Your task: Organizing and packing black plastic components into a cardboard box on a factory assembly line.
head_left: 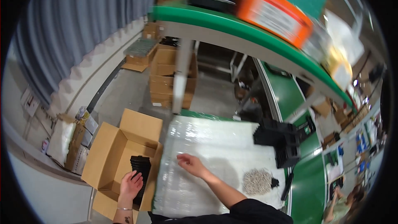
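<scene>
A worker's left hand [131,184], fingers loosely parted, hangs beside a stack of black parts [141,166] inside an open cardboard box [103,153]; contact cannot be told. The right hand [191,164], half open, hovers above a plastic-covered table [211,141] bearing more black parts [286,139].

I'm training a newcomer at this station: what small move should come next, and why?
Probably reach the right hand toward the black stacked pieces on the white-covered table. That hand looks empty, and the open box shows bare cardboard beside its black stack, where the left hand is.
</scene>
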`<act>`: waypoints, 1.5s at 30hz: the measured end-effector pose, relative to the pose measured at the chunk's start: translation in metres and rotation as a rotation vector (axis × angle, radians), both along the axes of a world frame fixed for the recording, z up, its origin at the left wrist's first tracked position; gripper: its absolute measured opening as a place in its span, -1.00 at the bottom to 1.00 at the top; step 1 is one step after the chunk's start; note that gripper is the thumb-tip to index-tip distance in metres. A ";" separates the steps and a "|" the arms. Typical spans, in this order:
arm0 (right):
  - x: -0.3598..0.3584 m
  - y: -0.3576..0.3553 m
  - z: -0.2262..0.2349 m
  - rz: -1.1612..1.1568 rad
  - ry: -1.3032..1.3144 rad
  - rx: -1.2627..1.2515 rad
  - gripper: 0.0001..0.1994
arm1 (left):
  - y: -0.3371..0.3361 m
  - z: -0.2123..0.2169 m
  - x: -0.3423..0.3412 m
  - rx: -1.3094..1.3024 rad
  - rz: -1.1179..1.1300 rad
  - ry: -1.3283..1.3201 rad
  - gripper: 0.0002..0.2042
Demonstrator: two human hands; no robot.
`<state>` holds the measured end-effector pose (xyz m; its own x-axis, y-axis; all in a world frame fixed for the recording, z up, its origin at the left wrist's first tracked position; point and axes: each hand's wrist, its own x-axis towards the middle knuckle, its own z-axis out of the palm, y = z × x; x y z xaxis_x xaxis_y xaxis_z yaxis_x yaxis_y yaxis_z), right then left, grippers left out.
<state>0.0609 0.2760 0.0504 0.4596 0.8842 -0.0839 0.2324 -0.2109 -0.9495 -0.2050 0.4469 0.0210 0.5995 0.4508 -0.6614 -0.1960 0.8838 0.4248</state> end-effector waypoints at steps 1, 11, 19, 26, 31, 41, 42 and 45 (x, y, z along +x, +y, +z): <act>-0.020 0.018 -0.007 0.032 0.108 -0.020 -0.70 | 0.016 -0.008 -0.024 -0.015 0.022 -0.032 -0.75; -0.096 0.187 -0.133 0.183 0.446 -0.411 -0.65 | 0.133 -0.186 -0.163 -0.112 0.226 -0.127 -0.72; -0.074 0.240 -0.271 0.189 -0.322 -0.849 -0.61 | 0.133 -0.230 -0.176 -0.141 0.090 0.290 -0.73; -0.083 0.293 -0.371 0.329 -0.461 -0.740 -0.56 | 0.132 -0.349 -0.103 -0.182 -0.026 0.433 -0.75; -0.084 0.357 -0.442 0.513 -0.617 -0.687 -0.59 | 0.191 -0.437 -0.024 0.501 -0.212 0.690 -0.58; -0.060 0.303 -0.490 0.488 -0.351 -0.942 -0.56 | 0.219 -0.463 0.054 0.765 -0.946 0.723 -0.49; -0.057 0.300 -0.494 0.497 -0.337 -0.943 -0.56 | 0.221 -0.467 0.050 0.753 -0.953 0.733 -0.49; -0.055 0.298 -0.497 0.625 -0.564 -0.877 -0.57 | 0.232 -0.463 0.029 0.566 -0.620 0.830 -0.57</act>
<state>0.0061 0.5740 -0.4470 0.1399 0.7098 -0.6904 0.8581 -0.4348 -0.2732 -0.1757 0.6791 -0.4416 0.2996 0.5881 -0.7513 0.7211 0.3760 0.5819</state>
